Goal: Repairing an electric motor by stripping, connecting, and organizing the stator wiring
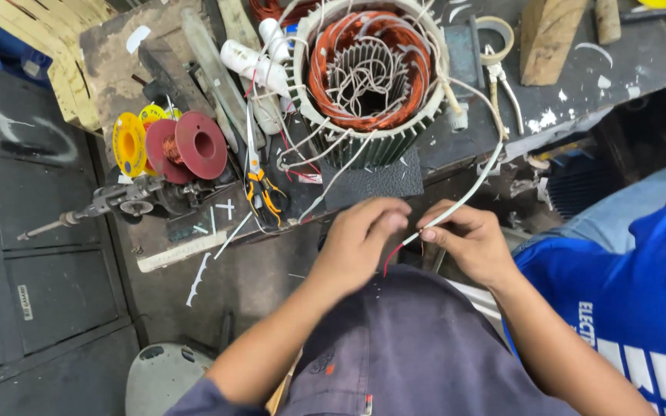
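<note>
Copper-wound and ribbed, the motor stator (369,77) sits on the dark table (580,69), its white-sleeved leads spilling over the front edge. One of them, a long white lead wire (481,174), curves down off the table to the person's hands, which meet low in front of the body, just below the table edge.

Both forearms come up from the bottom of the view and converge. The left hand (360,243) is turned palm-down with its wrist bent, fingers curled inward, thumb and forefinger tips pinched together at the thin red wire (391,256) that trails down between the hands. The right hand (472,240) faces it, knuckles up, its grip closed on the end of the white lead wire between thumb and forefinger. The two sets of fingertips are just beside each other, almost touching.

Further left on the table lie red and yellow spools (171,142), orange-handled pliers (262,185) and a drill (109,202). At the right edge, another person's blue shirt (626,293) shows.
</note>
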